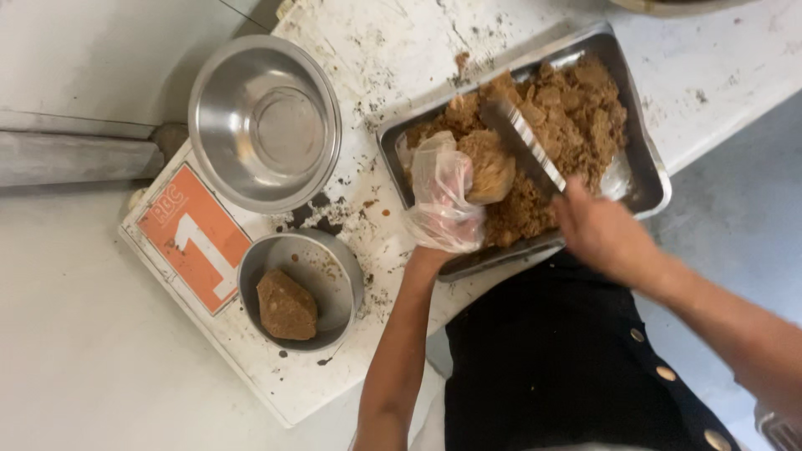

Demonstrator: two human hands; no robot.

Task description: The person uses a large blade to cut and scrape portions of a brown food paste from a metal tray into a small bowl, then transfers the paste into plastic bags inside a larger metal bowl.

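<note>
A steel tray (650, 171) full of crumbly brown paste stands at the upper right. My left hand (444, 200), inside a clear plastic glove, cups a rounded lump of the paste (489, 171) over the tray's near left part. My right hand (603, 232) grips the handle of a flat metal scraper (522, 142), whose blade lies across the paste next to that lump. A small steel bowl (330, 260) at lower left holds one shaped brown block (286, 305).
An empty larger steel bowl (263, 121) rests on a white scale with an orange panel (194, 238). The stained white worktop (393, 50) carries brown crumbs. My dark buttoned garment (568, 359) is at the counter edge, grey floor to the right.
</note>
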